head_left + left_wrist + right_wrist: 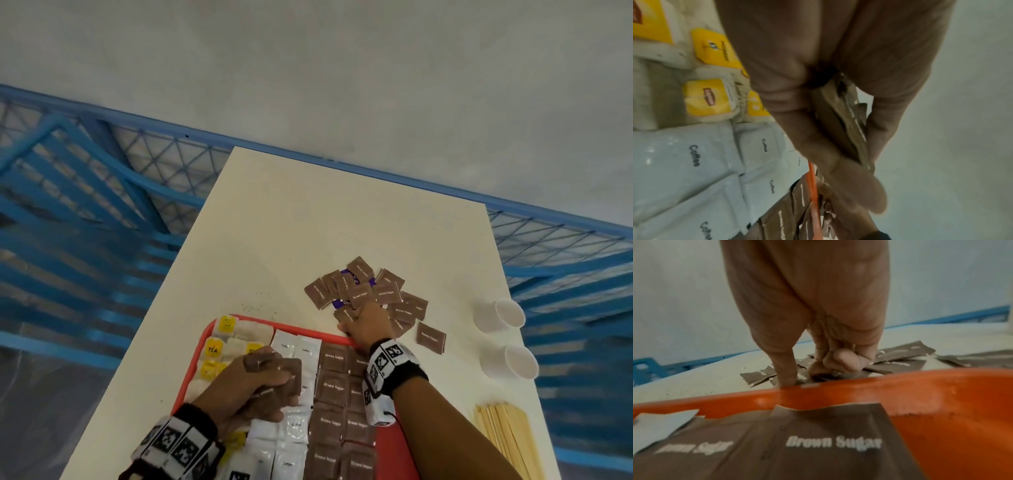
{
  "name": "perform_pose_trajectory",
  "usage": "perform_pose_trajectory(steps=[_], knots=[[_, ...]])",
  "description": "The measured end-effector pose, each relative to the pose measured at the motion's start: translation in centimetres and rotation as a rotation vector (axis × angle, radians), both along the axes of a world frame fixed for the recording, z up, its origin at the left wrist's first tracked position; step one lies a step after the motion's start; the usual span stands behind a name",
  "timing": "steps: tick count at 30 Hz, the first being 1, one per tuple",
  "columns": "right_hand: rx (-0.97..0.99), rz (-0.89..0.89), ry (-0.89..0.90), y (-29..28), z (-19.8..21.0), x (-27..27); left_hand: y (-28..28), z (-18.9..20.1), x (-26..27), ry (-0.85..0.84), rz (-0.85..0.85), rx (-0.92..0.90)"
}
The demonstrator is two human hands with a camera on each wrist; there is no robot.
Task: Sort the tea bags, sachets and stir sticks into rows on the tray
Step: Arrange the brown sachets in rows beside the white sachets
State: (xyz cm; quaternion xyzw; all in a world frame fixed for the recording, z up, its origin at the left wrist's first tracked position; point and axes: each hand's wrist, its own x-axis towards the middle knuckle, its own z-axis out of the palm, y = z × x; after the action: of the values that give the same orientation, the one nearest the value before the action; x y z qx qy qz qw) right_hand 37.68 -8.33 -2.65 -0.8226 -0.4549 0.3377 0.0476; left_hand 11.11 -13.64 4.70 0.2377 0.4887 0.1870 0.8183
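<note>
Head view is showing the left hand (pixel 255 385) gripping brown sugar sachets (pixel 291 375) above the red tray (pixel 310 329), while the right hand (pixel 366 323) is pinching one in the loose pile (pixel 363 291) lying on the table (pixel 291 233) just beyond the tray's far rim.

It looks like a storeroom or stockroom rather than a home: a plain white table (pixel 308 222) stands against a bare grey wall (pixel 342 68), with blue wire-mesh racking (pixel 102 192) behind and beside it.
</note>
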Motion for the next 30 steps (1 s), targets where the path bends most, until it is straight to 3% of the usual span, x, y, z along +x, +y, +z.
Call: perform_pose_trajectory(steps=[6,11,14,18,21,23,26,30], knots=[[0.066,0.060,0.059,0.3,1.4,-0.4,-0.4,0.1,-1.1,-0.144,0.077,-0.051],[0.286,-0.149,0.213,0.1,4.5,1.2,0.0,0.9,-1.3,-0.289,0.145,-0.069],[0.321,-0.227,0.422,-2.0,7.7,1.1,0.5,1.4,-0.7,-0.310,0.163,-0.078],[0.324,-0.214,0.696,-8.8,11.6,-2.1,0.1,2.1,0.5,-0.174,0.012,0.020],[0.345,-0.214,0.705,-14.4,11.4,-4.8,-1.7,1.5,0.4,0.030,-0.189,0.182],[0.346,-0.194,0.691,-17.4,10.4,-5.9,-3.4,1.2,0.1,0.072,-0.279,0.196],[0.374,-0.100,0.647,-20.1,9.9,-6.8,-5.8,1.6,0.1,0.139,-0.356,0.298],[0.363,-0.191,0.705,-21.1,9.7,-7.1,-7.2,1.6,0.7,0.261,-0.362,0.584]])
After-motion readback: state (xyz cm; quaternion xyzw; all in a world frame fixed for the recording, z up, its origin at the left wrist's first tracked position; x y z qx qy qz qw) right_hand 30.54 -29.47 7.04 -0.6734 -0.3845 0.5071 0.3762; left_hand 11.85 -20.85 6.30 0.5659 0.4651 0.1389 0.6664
